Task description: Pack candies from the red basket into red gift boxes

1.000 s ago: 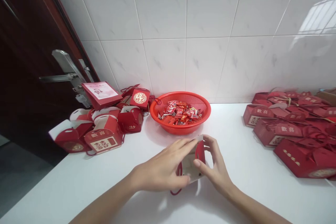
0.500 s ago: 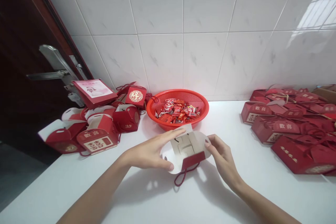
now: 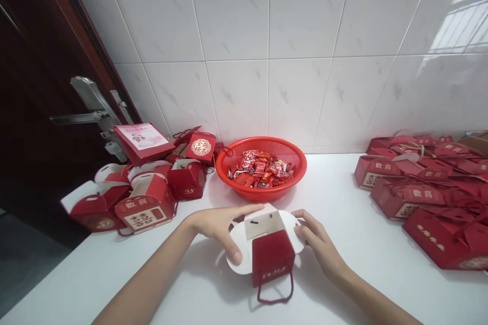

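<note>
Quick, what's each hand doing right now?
Left hand: holding the open red box by one white flap.
Right hand: holding the opposite flap.

- The white worktop [image 3: 114, 284] is placed against the wall [image 3: 297, 101].
- A red basket [image 3: 261, 194], filled with wrapped sweets [image 3: 261, 168], is set near its back edge.
- Left boxes [image 3: 148, 208], red and several open, are clustered.
- Right boxes [image 3: 444, 241], red and closed, are packed closely.

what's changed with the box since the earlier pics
The small red box has tipped upright, its red panel now facing the person, side flaps spread. The left hand and right hand still hold it. The basket, left boxes and right boxes stayed put.
</note>
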Available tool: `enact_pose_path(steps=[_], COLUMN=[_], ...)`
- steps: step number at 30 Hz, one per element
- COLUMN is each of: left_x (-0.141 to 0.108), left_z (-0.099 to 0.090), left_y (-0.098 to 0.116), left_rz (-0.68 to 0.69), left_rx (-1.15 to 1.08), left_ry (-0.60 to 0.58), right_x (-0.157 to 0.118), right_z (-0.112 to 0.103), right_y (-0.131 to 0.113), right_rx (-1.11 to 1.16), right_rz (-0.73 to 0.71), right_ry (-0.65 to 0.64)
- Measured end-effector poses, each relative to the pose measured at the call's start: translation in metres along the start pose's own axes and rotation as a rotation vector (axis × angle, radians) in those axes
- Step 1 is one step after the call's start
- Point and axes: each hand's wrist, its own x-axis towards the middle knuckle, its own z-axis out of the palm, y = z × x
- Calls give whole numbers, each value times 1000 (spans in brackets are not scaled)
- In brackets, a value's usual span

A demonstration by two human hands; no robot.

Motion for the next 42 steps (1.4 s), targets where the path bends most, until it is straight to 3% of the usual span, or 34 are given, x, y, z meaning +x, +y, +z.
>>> enact_pose_path(steps=[3, 5, 9, 16, 19, 22, 25, 27, 30, 32, 37, 42], left_x=[4, 6, 4, -23, -26, -5, 34, 63, 96, 108, 111, 105], left_z=[-1, -1, -4, -14, -24, -43, -68, -84, -98, -101, -94, -86], left_y=[-3, -4, -3, 19, 31, 38, 34, 28, 19, 15, 6, 4], left_rz=[53, 69, 100, 31, 44, 84, 90, -13, -273, -355, -187, -21], left_rx=[-55, -85, -111, 163, 243, 314, 437, 574, 672, 712, 775, 542], left_ry=[-66, -41, 82, 269, 483, 675, 715, 704, 538, 454, 438, 522], right_x=[-1, -1, 3, 16, 19, 22, 25, 26, 27, 27, 28, 30], right_z=[1, 0, -4, -5, -2, -5, -10, -12, -13, -13, -12, -13], right_y=[-1, -2, 3, 20, 24, 27, 30, 33, 35, 36, 32, 33], right_rx=[-26, -33, 18, 209, 229, 100, -10, -42, -58, -62, -91, -123], right_rz=[-36, -56, -92, -34, -12, -58, -100, -106, -109, -112, -121, -130], right_ry=[-45, -44, 3, 164, 190, 123, 81, 73, 57, 49, 27, -1])
